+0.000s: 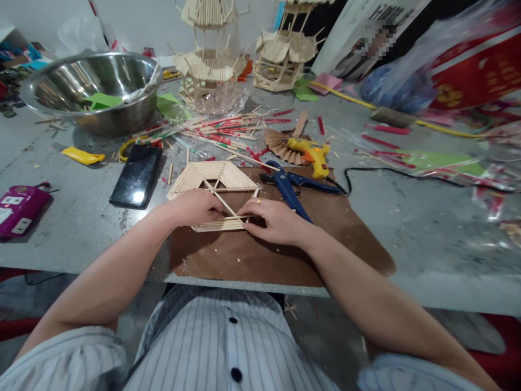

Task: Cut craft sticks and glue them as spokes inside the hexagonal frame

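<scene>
At the far left of your bench lies a purple socket block, well apart from your hands. The metal bowl stands farther back, with green paper in it. Nearer, a yellow knife and your phone lie flat, seemingly set aside to leave the middle free.

Your left hand rests over the left side of the stick frame, fingers curled down towards its near row; whether they pinch a stick or only press can't be made out. That looks like a steadying hold, since so light a frame would slide easily. The frame lies flat in front of you, partly on a brown sheet, probably there to spare the bench from glue. Far behind it are loose sticks and two stick towers.

Your right hand has thumb and forefinger closed on a thin stick at the frame's near right corner, a fingertip grip that suits such slim pieces. Just beyond that hand lie blue cutters, within easy reach. Farther right, the yellow glue gun lies with its cord trailing right, away from the frame.
</scene>
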The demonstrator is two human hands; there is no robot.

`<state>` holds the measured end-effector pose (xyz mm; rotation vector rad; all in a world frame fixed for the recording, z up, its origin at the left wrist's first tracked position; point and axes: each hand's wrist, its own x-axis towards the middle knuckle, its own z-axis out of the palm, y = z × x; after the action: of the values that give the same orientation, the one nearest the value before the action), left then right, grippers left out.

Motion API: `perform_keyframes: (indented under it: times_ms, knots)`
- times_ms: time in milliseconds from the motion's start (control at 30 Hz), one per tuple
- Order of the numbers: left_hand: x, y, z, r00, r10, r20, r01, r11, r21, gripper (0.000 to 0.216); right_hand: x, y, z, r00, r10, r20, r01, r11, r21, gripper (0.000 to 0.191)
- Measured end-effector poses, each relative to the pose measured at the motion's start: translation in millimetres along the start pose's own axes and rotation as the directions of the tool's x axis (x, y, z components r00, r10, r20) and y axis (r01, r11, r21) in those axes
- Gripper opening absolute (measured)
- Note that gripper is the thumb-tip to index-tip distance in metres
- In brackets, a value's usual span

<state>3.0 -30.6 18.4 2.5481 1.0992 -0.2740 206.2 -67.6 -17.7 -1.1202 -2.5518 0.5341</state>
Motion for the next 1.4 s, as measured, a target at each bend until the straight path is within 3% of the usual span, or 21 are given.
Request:
perform_keyframes:
  times_ms: [200,267,367,467,533,900,1067,1200,1400]
  knots:
    - [0.5,0.3,0.4,1.0,0.012,0.0,-0.012,1.0,0.018,0.027,-3.2,-2.3,-4.3,0.998,-0.006,0.066,0.008,0.999,-0.034,0.039]
    - [0.6,0.2,0.2,1.0,0.009,0.001,-0.009,1.0,0.01,0.027,-3.2,-1.4,-4.4,0.998,0.006,0.055,-0.005,1.0,-0.03,0.036]
    - [0.8,-0.6,0.4,1.0,0.012,-0.002,-0.012,1.0,-0.004,0.027,-1.5,2.6,-3.1,0.996,0.033,-0.079,-0.035,0.999,-0.027,0.024]
    - [1.3,-2.0,1.2,1.0,0.019,0.002,-0.019,1.0,-0.011,0.027,0.6,6.1,-1.2,0.964,0.037,-0.264,-0.052,0.997,-0.05,0.024]
    - [1.5,-2.7,1.7,1.0,0.017,0.006,-0.017,1.0,-0.009,0.027,1.2,6.0,-0.2,0.949,0.056,-0.311,-0.078,0.995,-0.061,0.022]
    - [2.1,-5.5,4.0,1.0,0.016,-0.007,-0.016,0.999,-0.03,0.026,1.7,-0.9,3.5,0.957,0.076,-0.281,-0.112,0.987,-0.114,0.021]
    - [2.0,-4.0,3.5,0.999,0.029,-0.017,-0.03,0.999,-0.034,0.024,5.0,-1.3,4.5,0.967,-0.021,-0.255,-0.016,0.99,-0.143,0.016]
    - [2.1,-3.8,3.4,1.0,0.016,-0.019,-0.017,0.999,-0.035,0.024,5.8,-2.8,5.1,0.983,-0.031,-0.18,0.003,0.988,-0.154,0.018]
    - [1.5,-3.2,2.8,1.0,0.006,0.001,-0.006,0.999,-0.038,0.025,5.8,-4.4,6.5,0.986,-0.038,-0.165,0.008,0.984,-0.18,0.019]
